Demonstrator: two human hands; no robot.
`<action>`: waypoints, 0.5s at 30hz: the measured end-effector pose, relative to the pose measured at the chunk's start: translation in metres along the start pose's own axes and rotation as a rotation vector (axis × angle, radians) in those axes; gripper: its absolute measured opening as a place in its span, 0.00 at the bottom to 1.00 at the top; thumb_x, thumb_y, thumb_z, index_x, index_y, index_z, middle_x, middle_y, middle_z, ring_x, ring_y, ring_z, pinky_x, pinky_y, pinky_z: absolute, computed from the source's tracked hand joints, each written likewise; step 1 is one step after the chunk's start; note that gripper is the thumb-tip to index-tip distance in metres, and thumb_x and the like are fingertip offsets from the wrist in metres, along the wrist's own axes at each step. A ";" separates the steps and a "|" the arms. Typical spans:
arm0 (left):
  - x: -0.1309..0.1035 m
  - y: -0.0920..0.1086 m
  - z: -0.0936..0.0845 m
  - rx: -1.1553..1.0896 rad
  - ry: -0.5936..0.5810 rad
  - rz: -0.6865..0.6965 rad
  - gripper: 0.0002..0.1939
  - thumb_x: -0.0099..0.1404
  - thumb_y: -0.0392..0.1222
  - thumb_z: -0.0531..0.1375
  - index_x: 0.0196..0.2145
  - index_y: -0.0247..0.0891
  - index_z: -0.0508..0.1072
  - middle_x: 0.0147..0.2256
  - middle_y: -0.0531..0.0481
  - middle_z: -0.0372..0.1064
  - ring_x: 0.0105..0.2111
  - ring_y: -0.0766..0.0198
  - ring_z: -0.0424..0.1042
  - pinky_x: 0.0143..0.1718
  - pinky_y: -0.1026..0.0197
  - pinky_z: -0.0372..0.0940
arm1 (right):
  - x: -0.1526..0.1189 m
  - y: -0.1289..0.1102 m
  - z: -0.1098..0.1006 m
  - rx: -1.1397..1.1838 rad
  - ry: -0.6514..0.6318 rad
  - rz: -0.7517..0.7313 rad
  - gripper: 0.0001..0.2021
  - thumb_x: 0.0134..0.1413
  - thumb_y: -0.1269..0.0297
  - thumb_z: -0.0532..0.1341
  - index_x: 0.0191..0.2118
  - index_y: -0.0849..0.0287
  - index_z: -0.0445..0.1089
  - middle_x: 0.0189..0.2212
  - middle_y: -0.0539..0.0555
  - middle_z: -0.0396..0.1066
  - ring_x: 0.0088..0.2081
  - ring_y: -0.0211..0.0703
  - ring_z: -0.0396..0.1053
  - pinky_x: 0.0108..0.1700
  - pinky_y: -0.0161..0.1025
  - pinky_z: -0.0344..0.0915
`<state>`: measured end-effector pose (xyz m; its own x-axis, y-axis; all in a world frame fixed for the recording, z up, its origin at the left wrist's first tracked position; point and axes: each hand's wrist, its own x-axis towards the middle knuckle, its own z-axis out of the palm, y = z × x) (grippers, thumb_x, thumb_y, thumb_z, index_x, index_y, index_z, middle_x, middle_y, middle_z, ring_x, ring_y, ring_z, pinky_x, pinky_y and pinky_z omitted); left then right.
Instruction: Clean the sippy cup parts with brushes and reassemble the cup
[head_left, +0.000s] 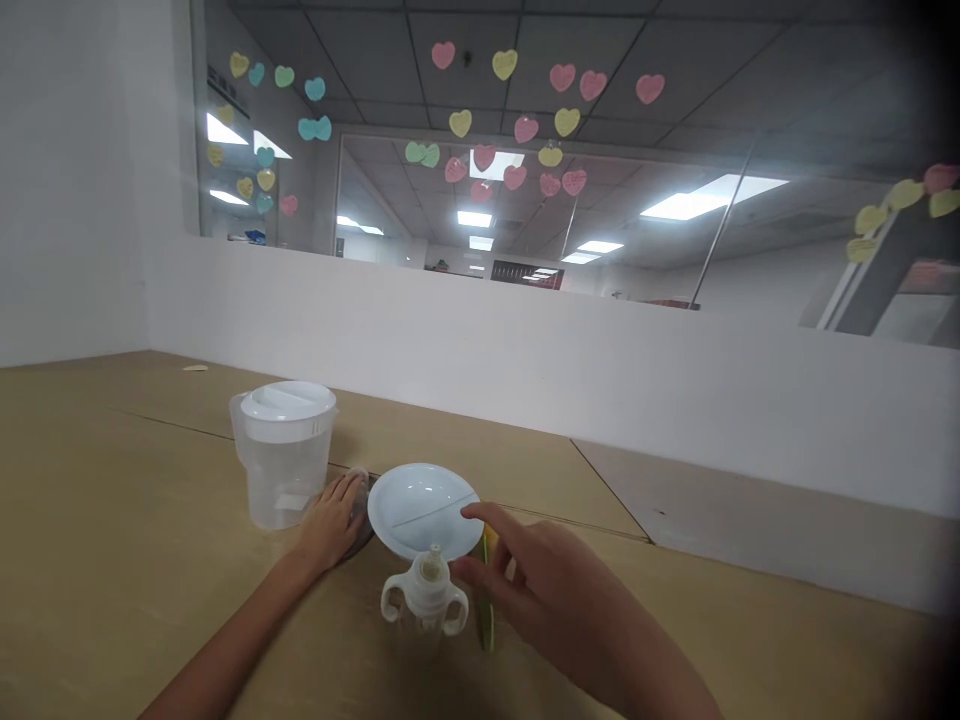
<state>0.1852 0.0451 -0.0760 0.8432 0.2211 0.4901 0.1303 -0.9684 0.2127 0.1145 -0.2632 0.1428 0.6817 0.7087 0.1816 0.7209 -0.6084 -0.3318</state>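
My left hand [337, 515] rests with its fingers curled over a greyish, see-through thing [365, 512] whose kind I cannot make out. Just right of it lies a round white plate [409, 495] with a thin straight line across it. At the plate's right rim is my right hand [551, 575], thumb and index finger apart, nothing visible between them. Its thumb tip is close to a baby bottle [429, 590] with two white handles and a teat, upright before the plate. Partly hidden behind the hand is a narrow yellow-green thing [487, 610].
A clear pitcher [281, 470] with a white lid stands left of the plate, close to my left hand. The brown tabletop [120, 560] has seams and meets a white wall [420, 345]. Above it, heart-shaped notes stick to a window [420, 90].
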 end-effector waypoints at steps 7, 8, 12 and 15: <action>0.002 0.008 -0.005 -0.003 0.023 0.029 0.26 0.58 0.39 0.54 0.55 0.34 0.60 0.54 0.37 0.58 0.56 0.50 0.57 0.55 0.49 0.54 | -0.007 0.008 -0.012 0.029 0.080 -0.039 0.16 0.60 0.50 0.49 0.47 0.51 0.65 0.22 0.47 0.70 0.22 0.36 0.66 0.23 0.31 0.56; 0.001 0.010 -0.008 0.003 0.039 -0.007 0.24 0.59 0.38 0.54 0.54 0.35 0.60 0.51 0.37 0.61 0.52 0.51 0.61 0.52 0.50 0.57 | -0.010 0.009 -0.014 0.030 0.103 -0.045 0.17 0.60 0.50 0.49 0.47 0.51 0.65 0.22 0.47 0.70 0.22 0.36 0.66 0.23 0.31 0.57; -0.004 0.018 -0.027 0.002 0.074 -0.111 0.19 0.60 0.32 0.52 0.50 0.35 0.62 0.44 0.40 0.64 0.39 0.56 0.68 0.40 0.55 0.63 | -0.025 0.012 -0.023 0.022 0.203 -0.092 0.16 0.59 0.51 0.50 0.49 0.48 0.65 0.24 0.47 0.72 0.22 0.36 0.68 0.21 0.30 0.61; -0.006 0.029 -0.054 -0.005 0.323 -0.068 0.16 0.61 0.35 0.53 0.48 0.35 0.63 0.40 0.42 0.65 0.40 0.55 0.67 0.41 0.54 0.64 | -0.030 0.018 -0.024 -0.028 0.286 -0.096 0.17 0.59 0.51 0.50 0.49 0.49 0.65 0.24 0.48 0.73 0.22 0.38 0.69 0.20 0.30 0.63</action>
<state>0.1558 0.0224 -0.0268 0.6234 0.3112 0.7173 0.1777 -0.9498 0.2576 0.1096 -0.3042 0.1540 0.6145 0.6367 0.4658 0.7845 -0.5554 -0.2758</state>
